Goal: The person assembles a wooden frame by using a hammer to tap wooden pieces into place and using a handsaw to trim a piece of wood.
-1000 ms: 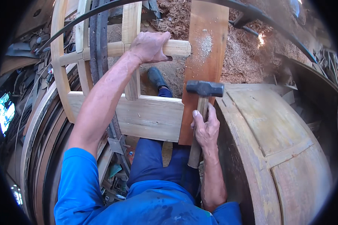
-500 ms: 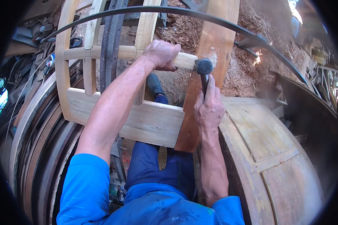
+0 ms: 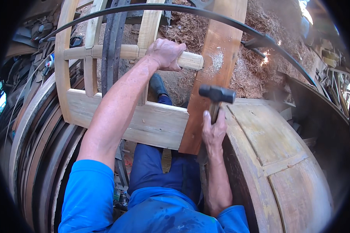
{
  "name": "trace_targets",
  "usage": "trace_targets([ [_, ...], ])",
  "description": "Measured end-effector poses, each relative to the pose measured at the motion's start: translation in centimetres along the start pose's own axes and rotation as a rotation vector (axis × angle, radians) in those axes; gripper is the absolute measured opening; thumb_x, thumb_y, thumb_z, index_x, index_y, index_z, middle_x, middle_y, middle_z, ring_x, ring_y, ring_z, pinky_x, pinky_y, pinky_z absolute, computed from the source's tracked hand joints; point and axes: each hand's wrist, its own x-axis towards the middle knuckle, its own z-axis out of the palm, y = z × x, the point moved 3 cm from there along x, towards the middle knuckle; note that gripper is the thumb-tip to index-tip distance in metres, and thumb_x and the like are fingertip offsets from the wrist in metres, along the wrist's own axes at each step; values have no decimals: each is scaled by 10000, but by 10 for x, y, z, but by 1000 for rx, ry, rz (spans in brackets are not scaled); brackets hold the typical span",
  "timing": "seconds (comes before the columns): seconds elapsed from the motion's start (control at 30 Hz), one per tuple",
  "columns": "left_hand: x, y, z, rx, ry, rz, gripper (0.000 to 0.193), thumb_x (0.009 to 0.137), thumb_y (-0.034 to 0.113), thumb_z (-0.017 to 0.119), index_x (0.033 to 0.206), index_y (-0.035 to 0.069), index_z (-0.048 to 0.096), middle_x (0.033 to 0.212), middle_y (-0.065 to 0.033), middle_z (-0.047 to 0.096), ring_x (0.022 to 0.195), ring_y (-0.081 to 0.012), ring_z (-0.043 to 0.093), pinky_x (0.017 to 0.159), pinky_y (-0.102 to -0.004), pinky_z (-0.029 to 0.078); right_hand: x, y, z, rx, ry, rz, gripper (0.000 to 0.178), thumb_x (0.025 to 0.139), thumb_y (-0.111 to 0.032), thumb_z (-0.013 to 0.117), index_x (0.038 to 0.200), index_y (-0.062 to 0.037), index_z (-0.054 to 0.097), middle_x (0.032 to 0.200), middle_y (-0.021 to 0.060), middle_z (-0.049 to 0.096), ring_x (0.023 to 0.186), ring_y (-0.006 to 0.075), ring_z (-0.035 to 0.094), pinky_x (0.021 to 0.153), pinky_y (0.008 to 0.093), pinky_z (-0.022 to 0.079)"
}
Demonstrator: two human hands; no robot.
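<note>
My left hand is wrapped round a pale wooden rail, whose squared end pokes out to the right and meets the edge of a reddish-brown plank. In my right hand is a sledge-type hammer, gripped by its wooden handle. Its dark double-faced head is over the plank's right edge, apart from the rail end. The rail belongs to a curved wooden frame with slats. A wide pale board forms the frame's near side. Pale wood chips lie on the plank.
A long curved metal bar arches across the far side. A dark metal strip crosses the frame. At right stands a panelled wooden door; curved boards are stacked at left. Shavings cover the ground beyond.
The hammer has come off the rail's end and moved toward me and to the right, its head turned sideways. My left hand keeps its hold on the rail.
</note>
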Motion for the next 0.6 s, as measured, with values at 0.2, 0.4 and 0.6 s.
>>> trace_targets([
  [0.2,3,3,-2,13,27,18,517,636,415,787,975,83,582,814,-141,706,815,-358,696,731,-476,547,-54,37,14,92,12,291,424,867,-185,719,1178,36,533,794,231,648,715,402,672,662,457,516],
  [0.4,-4,3,-1,-40,73,23,657,657,349,833,1192,90,555,1082,-145,668,1011,-336,659,857,-454,531,-53,30,6,-205,-77,130,389,832,-294,761,972,4,555,737,263,647,685,472,645,617,509,523],
  [0.6,-51,61,-2,-179,646,-76,591,788,171,779,1309,56,524,1144,-173,604,1157,-336,555,1021,-456,431,-54,36,-12,-218,-83,81,320,834,-262,777,834,-12,578,689,198,654,594,383,659,556,447,522],
])
